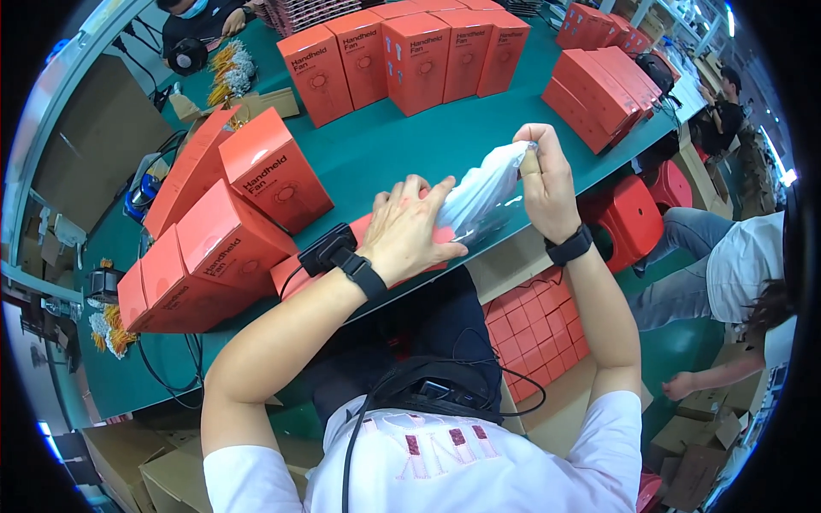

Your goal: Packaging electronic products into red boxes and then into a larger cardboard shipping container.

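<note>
My right hand (547, 179) pinches the far end of a clear plastic bag (487, 190) between thumb and fingers, pulling it up into creases. Under my left hand (402, 229) lies a red box (363, 226) at the table's near edge. The left fingers spread across its far side and the thumb lies on its near side, at the bag's near end. How far the box reaches into the bag is hidden by that hand. Both wrists wear black straps, the left one with a small black device (328, 248).
Red boxes (416, 68) stand in a row along the back of the green table (359, 154). More red boxes (227, 235) crowd the left, and others (599, 98) lie stacked at right. Below, a carton holds many small red boxes (534, 329). Red stools (629, 222) and people are nearby.
</note>
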{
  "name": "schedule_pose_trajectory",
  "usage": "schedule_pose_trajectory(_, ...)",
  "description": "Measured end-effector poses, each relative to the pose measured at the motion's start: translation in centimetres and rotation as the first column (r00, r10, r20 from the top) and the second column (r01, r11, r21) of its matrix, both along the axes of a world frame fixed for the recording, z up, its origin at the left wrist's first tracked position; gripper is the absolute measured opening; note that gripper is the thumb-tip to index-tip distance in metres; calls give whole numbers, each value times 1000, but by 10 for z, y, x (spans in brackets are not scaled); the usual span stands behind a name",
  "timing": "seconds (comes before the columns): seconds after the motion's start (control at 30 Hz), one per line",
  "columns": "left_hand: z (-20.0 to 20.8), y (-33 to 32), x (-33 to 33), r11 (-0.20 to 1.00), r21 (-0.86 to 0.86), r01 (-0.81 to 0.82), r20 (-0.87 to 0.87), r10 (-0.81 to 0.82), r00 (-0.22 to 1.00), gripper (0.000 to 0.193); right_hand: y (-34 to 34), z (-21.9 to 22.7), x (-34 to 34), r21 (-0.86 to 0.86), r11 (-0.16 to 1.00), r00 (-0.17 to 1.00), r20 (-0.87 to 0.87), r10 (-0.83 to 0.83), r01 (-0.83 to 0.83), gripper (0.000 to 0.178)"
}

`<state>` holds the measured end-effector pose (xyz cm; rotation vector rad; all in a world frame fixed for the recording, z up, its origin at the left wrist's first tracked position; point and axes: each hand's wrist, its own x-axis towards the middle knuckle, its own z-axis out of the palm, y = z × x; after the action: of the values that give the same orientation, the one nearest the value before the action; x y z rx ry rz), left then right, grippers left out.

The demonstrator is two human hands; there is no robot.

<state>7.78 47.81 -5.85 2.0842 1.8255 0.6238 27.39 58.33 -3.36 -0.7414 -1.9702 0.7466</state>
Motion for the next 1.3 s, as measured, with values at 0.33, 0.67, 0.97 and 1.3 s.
schedule_pose_trajectory(0.33, -1, 2, -1, 998, 13, -53, 75, 52, 996, 97, 50, -17, -33, -363, 908, 670, -623, -404, 210, 16)
schedule_pose_trajectory(0.67, -2, 4, -2, 997, -57, -60, -45, 58, 997, 101, 26, 50, -18, -1, 938, 617, -753, -229, 348, 13)
schedule_pose_trajectory(0.97, 66, -65, -4, 976, -76, 204, 959, 16, 282, 118, -40, 89, 4, -77, 984, 501, -853, -147, 157, 18)
schedule_pose_trajectory(1.3, 25, -135, -1, 990, -140, 25, 960, 142, -243, 51, -100, 97, -6, 498, 828, 954, -268, -134, 256, 15)
